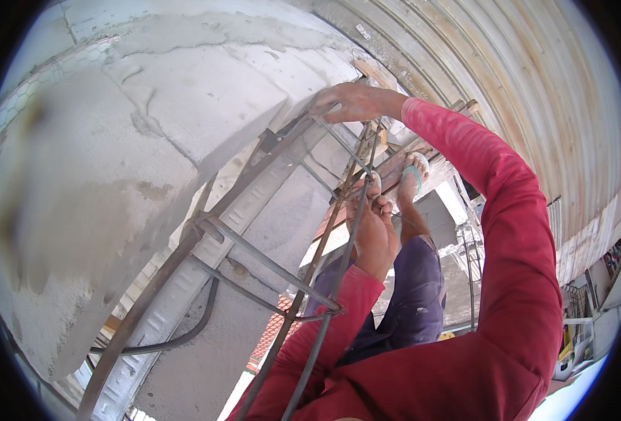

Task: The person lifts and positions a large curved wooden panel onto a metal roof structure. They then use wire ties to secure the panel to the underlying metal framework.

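A cage of steel reinforcing bars runs from the lower left up to the top middle. At its upper end my right hand (354, 102) curls over the long brown rebar (157, 288). Lower down, my left hand (375, 235) is closed in a pinch beside the thin upright rebar (347, 256); what its fingertips hold is too small to make out. Bent steel stirrups (265, 265) cross between the bars, tied at the joints. Part of my left forearm passes behind the cage.
A rough grey concrete wall (177, 91) fills the left. Corrugated metal sheeting (507, 77) stands at the upper right. My sandalled foot (413, 175) rests on wooden planks (394, 168) below. A metal channel (149, 358) lies along the cage, with a black hose-like bar (191, 335) crossing it.
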`<move>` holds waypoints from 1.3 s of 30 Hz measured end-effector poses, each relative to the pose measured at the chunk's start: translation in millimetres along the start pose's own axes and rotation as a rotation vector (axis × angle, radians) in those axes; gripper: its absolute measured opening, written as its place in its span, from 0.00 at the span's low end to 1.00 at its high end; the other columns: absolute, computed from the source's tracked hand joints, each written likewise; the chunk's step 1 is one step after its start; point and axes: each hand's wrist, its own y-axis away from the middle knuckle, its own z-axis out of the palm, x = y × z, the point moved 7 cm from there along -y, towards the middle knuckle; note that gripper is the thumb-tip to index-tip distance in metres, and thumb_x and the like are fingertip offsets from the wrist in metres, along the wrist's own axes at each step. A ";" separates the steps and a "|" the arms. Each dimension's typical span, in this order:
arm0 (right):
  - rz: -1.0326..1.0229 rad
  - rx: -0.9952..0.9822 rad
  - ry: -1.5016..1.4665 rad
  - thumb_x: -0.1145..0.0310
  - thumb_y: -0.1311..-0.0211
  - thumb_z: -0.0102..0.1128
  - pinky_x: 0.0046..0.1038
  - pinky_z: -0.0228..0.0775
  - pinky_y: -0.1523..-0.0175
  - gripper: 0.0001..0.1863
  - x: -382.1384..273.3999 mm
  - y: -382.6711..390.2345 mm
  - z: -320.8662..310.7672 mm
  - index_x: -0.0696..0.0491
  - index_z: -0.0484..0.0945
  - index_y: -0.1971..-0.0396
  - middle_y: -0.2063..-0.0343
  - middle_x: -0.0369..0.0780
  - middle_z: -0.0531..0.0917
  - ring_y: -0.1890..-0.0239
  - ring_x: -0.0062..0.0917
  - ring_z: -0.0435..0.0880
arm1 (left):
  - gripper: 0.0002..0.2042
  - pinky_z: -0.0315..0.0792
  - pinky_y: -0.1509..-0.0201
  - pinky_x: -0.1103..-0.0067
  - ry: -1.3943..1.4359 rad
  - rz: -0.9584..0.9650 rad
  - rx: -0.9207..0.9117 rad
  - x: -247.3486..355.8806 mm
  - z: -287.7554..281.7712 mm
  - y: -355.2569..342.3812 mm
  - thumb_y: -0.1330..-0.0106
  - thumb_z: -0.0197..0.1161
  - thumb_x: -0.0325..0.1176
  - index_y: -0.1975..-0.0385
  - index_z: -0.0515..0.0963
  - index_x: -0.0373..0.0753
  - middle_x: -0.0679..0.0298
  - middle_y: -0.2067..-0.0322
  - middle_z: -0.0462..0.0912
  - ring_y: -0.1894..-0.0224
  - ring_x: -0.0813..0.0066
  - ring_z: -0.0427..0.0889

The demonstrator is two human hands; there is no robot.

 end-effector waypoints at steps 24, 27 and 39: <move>-0.174 0.186 0.158 0.65 0.40 0.60 0.34 0.72 0.44 0.15 -65.9 26.2 -33.8 0.57 0.82 0.57 0.53 0.41 0.80 0.51 0.37 0.80 | 0.13 0.71 0.58 0.81 0.134 -0.173 0.004 -6.8 8.8 0.2 0.23 0.53 0.38 0.49 0.73 0.35 0.60 0.53 0.79 0.58 0.77 0.76; -0.232 0.171 0.220 0.67 0.40 0.60 0.34 0.72 0.45 0.12 -76.4 26.3 -42.2 0.58 0.81 0.59 0.53 0.41 0.79 0.52 0.37 0.81 | 0.13 0.70 0.60 0.81 0.135 -0.156 0.058 -1.6 13.5 3.0 0.22 0.51 0.37 0.52 0.75 0.34 0.61 0.57 0.79 0.62 0.78 0.75; -0.105 0.246 0.245 0.70 0.32 0.54 0.40 0.71 0.49 0.10 -80.6 22.9 -52.4 0.53 0.79 0.54 0.65 0.43 0.78 0.58 0.41 0.79 | 0.12 0.63 0.70 0.85 0.032 -0.106 -0.036 -3.4 9.6 17.3 0.20 0.46 0.36 0.49 0.71 0.36 0.69 0.71 0.70 0.74 0.83 0.65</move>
